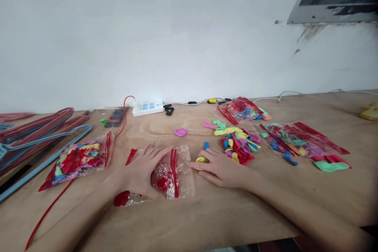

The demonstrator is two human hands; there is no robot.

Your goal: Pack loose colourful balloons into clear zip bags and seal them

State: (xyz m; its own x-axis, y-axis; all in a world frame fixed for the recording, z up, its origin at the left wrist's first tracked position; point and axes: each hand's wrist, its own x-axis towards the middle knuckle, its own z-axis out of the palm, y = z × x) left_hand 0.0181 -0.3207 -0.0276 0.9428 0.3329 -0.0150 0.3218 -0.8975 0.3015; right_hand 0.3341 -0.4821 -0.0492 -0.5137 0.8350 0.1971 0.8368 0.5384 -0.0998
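A clear plastic bag with red print and a red zip strip (176,173) lies flat in front of me. My left hand (138,173) rests on it with the fingers spread, covering its left and middle parts. Just right of the bag's open-looking edge, my right hand (220,167) lies low over the table, fingers apart, at a yellow balloon (202,160) and an orange one partly under the fingers. A blue balloon (206,146) shows behind that hand. Beside it sits a loose pile of mixed balloons (240,145). A pink balloon (180,132) lies alone farther back.
A filled balloon bag (79,159) lies left, beside wire hangers (38,138). Two more bags (239,110) (304,139) are at the right. A white power strip (148,108) and cables run along the wall. A red cable (49,208) crosses the left side.
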